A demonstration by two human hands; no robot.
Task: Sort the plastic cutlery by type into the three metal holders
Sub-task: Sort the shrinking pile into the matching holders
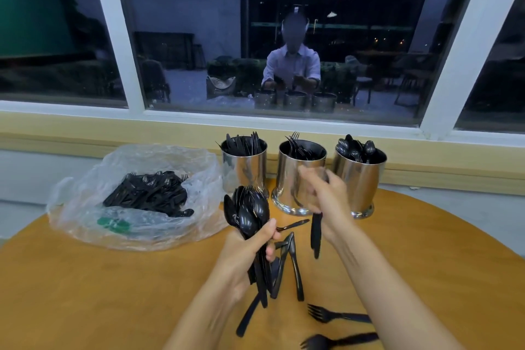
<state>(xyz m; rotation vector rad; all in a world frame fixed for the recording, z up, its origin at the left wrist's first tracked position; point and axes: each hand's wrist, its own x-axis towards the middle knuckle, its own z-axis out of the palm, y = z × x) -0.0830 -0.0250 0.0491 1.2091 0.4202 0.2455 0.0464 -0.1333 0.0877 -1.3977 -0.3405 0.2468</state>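
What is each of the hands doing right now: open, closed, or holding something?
Left hand: grips a bunch of black cutlery, spoons foremost.
Right hand: grips a black piece of cutlery; its type cannot be told.

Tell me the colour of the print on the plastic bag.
The print is green; head view.

Three metal holders (285, 176) stand along the worktop's (426, 250) far edge, and a plastic bag (85, 207) fills its far left; the right and near-left edges lie open.
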